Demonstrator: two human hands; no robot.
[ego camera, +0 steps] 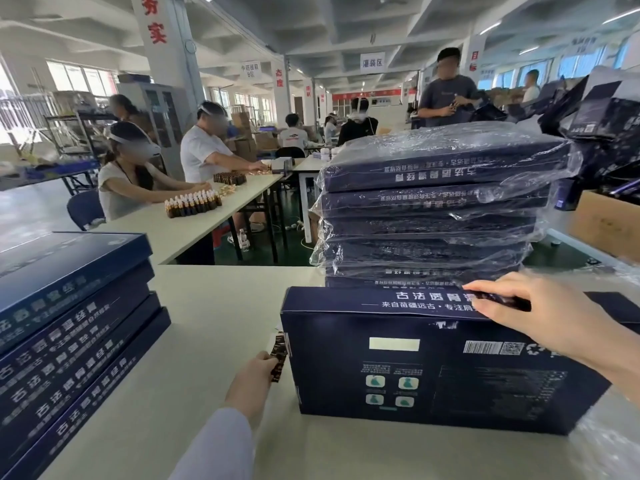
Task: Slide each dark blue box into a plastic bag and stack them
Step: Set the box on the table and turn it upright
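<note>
Packing hall of a factory. Seated workers [119, 188] lined long white desks [207, 230] that carried rows of small brown bottles [192, 203]. Concrete pillars [166, 64] bore red characters, and section signs [372, 62] hung from the ceiling beams. Stacks of dark blue boxes [69, 306], some sleeved in plastic bags [433, 161], stood in the foreground, with a cardboard carton [609, 226] at the right edge.

On the pale tabletop [214, 306], a dark blue flat cardboard box [433, 368] lies nearest. Just behind it stands a stack of dark blue boxes in clear plastic bags [433, 209]; far left, a stack of unbagged dark blue boxes [69, 323]. The left hand [249, 379] holds a small dark sachet [279, 355] at that box's left edge; the right hand [540, 313], a dark slim strip [502, 300] at its far edge.
</note>
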